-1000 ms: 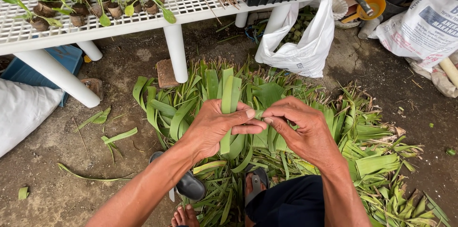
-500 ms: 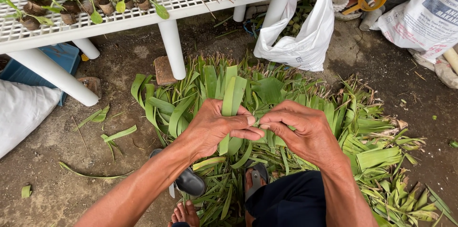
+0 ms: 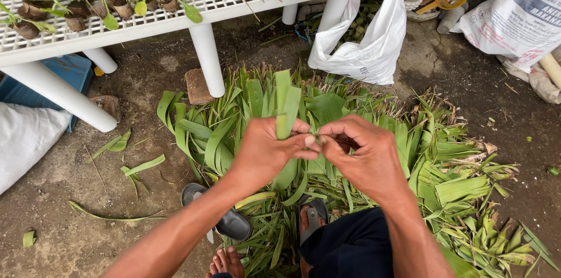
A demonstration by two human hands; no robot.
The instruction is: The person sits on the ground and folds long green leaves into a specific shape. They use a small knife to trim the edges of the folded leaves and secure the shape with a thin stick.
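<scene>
Left hand (image 3: pixel 270 148): we pinch the folded leaf strip (image 3: pixel 284 106) upright.
Right hand (image 3: pixel 360 152): our fingertips pinch its lower end.
Risk: we judge the strip may tear if pulled hard.

I see smooth, shiny green leaf strips (image 3: pixel 284 103) pinched in my left hand (image 3: pixel 270 148). The leaf pile (image 3: pixel 456 187) looks glossy too. The ground (image 3: pixel 70 196) is rough, matt dirt. The white table (image 3: pixel 204 50) is smooth plastic, and the white bag (image 3: pixel 374 44) is thin, crinkly plastic.
</scene>
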